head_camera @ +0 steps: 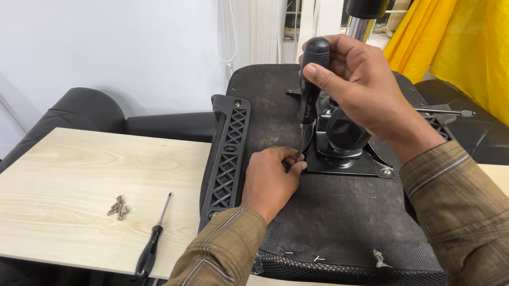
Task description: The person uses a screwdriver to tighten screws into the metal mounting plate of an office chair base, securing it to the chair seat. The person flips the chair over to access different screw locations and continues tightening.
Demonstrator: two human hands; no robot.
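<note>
Mid-screwing: R hand [368,93] gripped screwdriver [311,87] on seat plate [348,164]; L hand [270,181] pinched tip. Spare screws [118,208] left of seat, unused.

Looks like an office or a small furniture-assembly spot, not a proper workshop. There's a light wood tabletop [60,193] ringed by black padded chairs [79,109], with an upturned office chair seat [335,223] lying on it, its metal base plate [348,164] facing up. A spare black screwdriver [150,243] and a little pile of screws [118,208] sit loose on the wood, and behind it all are plain white walls, a barred window [314,0] and a yellow curtain [494,36].
</note>
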